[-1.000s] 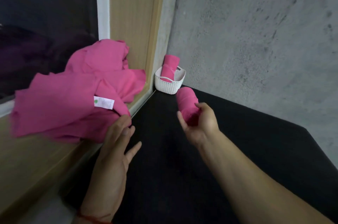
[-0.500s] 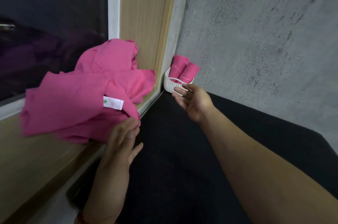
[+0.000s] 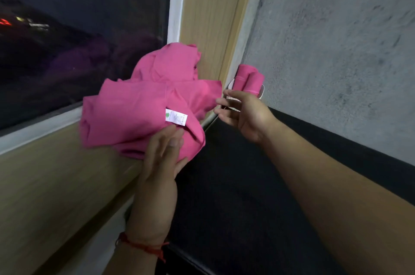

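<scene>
A pile point(image 3: 143, 104) of pink cloths lies unrolled on the sill point(image 3: 45, 173), so most of the work looks left. The left hand point(image 3: 161, 162) rests straight fingers on its near edge. The right hand point(image 3: 244, 115), fingers slack and empty, hovers before the basket point(image 3: 261, 91), where two rolls point(image 3: 249, 80) already stand.
</scene>
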Demonstrator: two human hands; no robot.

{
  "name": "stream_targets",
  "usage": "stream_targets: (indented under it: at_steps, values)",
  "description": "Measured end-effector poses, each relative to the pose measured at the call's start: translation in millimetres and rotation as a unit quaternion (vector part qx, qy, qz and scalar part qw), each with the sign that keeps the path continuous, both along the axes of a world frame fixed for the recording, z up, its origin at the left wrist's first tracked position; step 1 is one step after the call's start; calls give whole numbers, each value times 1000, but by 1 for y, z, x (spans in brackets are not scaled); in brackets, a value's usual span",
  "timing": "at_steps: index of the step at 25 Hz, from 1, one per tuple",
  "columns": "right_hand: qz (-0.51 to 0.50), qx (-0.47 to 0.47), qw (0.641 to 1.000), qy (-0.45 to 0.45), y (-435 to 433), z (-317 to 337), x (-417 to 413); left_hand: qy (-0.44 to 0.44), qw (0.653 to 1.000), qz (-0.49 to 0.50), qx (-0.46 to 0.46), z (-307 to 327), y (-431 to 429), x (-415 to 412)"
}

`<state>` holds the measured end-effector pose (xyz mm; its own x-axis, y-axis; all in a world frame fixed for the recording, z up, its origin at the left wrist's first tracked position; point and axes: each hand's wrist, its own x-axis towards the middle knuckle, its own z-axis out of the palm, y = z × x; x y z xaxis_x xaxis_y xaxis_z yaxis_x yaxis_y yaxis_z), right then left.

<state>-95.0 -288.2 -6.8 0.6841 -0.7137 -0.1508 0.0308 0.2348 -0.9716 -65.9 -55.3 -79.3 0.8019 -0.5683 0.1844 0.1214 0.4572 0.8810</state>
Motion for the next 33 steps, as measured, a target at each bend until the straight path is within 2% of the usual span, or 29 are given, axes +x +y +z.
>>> stream_targets:
  at_steps: [3,4,6,7,9,12,18,24,30,33]
  values:
    - [27,-160,986,30,29,-1,33,15,999,46,-8,-2,8,10]
    - [41,-247,967,58,35,-4,44,15,998,65,-7,-4,10,14]
    - [96,-406,896,151,45,-12,62,-3,994,105,5,-6,13,18]
    - [121,-450,864,190,52,-18,71,-14,992,121,13,-6,15,22]
    - [150,-480,836,220,63,-32,84,-26,990,136,27,-6,20,27]
    - [94,-538,808,221,74,-57,94,-19,988,154,25,-8,25,33]
    - [-12,-498,854,149,79,-67,85,-24,989,146,12,-8,25,30]
    - [-62,-510,851,106,71,-49,26,-98,978,176,48,-8,19,19]
    - [-123,-479,855,157,57,-27,-69,-233,938,205,154,-18,10,10]
    - [-156,-466,851,186,51,-25,-127,-297,921,163,193,-25,-4,-9]
